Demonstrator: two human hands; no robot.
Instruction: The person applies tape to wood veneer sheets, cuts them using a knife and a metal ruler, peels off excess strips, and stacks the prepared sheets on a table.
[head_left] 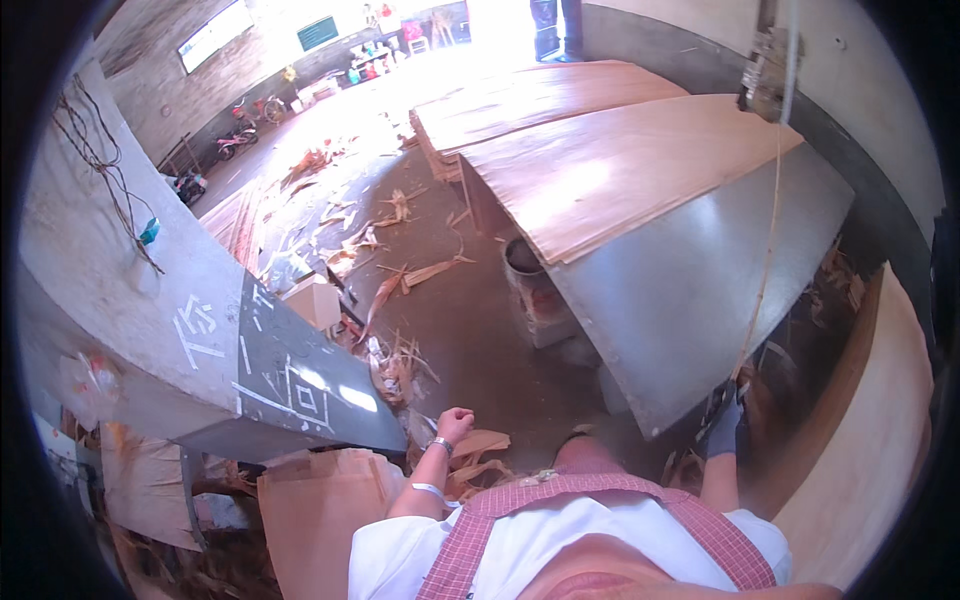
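Observation:
My right hand (726, 428), in a grey and dark glove, is low beside the near right corner of a metal-topped table (690, 290). Its fingers are closed around the lower end of a long thin stick (767, 260), which rises across the table top toward the wall. My left hand (456, 424) is bare, with a bracelet at the wrist. Its fingers are curled in, and I see nothing in them; it hangs over the floor near veneer scraps (480, 460). Thin wood veneer sheets (620, 170) lie stacked over the far part of the table.
Another veneer stack (530, 100) lies behind the table. A bucket (522, 258) stands by the table's left edge. A painted pillar (300, 370) juts in at left. Torn veneer strips (400, 280) litter the floor. A large curved sheet (860, 440) leans at right.

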